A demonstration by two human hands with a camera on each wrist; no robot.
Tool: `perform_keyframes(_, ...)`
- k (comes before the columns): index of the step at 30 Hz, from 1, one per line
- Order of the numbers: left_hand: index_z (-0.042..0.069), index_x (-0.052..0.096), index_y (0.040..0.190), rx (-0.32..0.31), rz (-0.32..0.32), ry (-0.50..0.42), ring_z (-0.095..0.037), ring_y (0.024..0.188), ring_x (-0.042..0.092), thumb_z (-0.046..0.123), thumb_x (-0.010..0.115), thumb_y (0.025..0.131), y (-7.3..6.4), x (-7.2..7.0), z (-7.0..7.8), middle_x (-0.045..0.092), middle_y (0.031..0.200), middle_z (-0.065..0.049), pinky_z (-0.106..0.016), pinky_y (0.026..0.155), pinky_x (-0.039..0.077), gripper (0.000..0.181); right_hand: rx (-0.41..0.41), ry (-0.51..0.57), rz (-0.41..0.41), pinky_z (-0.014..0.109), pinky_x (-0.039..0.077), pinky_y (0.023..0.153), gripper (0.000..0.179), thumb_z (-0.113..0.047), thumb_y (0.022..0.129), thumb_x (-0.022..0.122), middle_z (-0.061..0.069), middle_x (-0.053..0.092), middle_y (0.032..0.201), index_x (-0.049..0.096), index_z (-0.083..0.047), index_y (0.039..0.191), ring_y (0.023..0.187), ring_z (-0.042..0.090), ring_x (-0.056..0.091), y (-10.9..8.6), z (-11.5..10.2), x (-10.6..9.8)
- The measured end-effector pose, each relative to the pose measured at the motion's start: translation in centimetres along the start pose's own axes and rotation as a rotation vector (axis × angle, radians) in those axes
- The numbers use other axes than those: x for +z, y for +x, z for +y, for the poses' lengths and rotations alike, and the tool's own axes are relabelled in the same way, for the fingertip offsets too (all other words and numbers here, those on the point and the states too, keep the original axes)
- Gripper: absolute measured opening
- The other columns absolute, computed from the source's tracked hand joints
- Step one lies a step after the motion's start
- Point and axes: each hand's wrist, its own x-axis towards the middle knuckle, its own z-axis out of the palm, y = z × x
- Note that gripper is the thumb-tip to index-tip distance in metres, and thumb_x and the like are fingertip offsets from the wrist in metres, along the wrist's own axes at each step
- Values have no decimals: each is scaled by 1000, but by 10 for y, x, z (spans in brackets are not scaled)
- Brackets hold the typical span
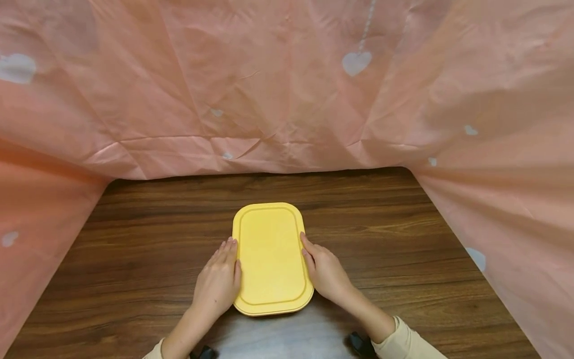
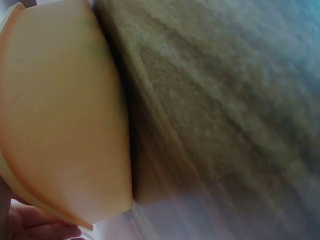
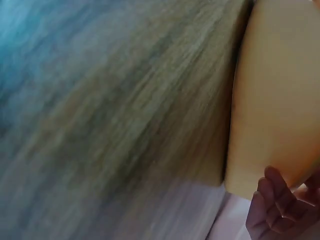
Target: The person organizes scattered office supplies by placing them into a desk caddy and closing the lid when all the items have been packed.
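A yellow rounded box with a flat lid (image 1: 272,254) lies on the wooden table in the head view, between both hands. My left hand (image 1: 217,279) holds its left edge, thumb along the rim. At the right edge, my right hand (image 1: 329,271) grips the rim with the thumb near the top. The box's smooth side wall (image 2: 65,110) fills the left of the left wrist view, with a few left fingertips (image 2: 45,225) below the rim. Curled right fingers (image 3: 277,205) touch the opposite wall (image 3: 275,100) in the right wrist view. What is inside the box is hidden.
Dark wood-grain table (image 1: 157,239) surrounds the box. Pink cloth (image 1: 278,89) with pale hearts hangs behind and on both sides. Beneath the wrists are black straps or devices (image 1: 360,344). A pale glare lies on the table's near part.
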Motion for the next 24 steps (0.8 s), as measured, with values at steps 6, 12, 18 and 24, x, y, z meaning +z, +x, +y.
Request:
perform_keyframes(6, -12, 54, 130, 22, 15, 8, -39, 127, 53, 7, 57, 93, 1, 2, 3, 53, 136, -28, -48, 104, 46, 42, -20, -125, 32, 21, 39, 58, 41, -10, 97, 57, 4, 62, 81, 54, -1, 137, 68, 12, 45, -1, -3, 0)
perform_keyframes(12, -13, 47, 136, 18, -31, -10, -40, 134, 46, 10, 51, 98, 1, 4, 2, 46, 143, -29, -50, 107, 42, 45, -51, -170, 76, 30, 53, 70, 40, -11, 97, 57, 11, 65, 102, 55, 1, 135, 89, 21, 59, 0, -4, 3)
perform_keyframes(18, -10, 42, 140, 18, -60, 2, -37, 138, 40, 14, 46, 101, 0, 7, -1, 40, 149, -26, -49, 111, 39, 47, -94, -213, 97, 41, 54, 84, 40, -11, 96, 58, 17, 66, 119, 56, 1, 134, 105, 29, 62, 1, -1, 4)
perform_keyframes(24, -9, 39, 143, 39, -90, 11, -37, 142, 35, 17, 42, 103, 6, 8, -6, 35, 152, -24, -50, 114, 34, 48, -124, -291, 90, 44, 55, 80, 39, -12, 95, 59, 18, 65, 124, 57, 1, 133, 109, 31, 62, 3, 3, 1)
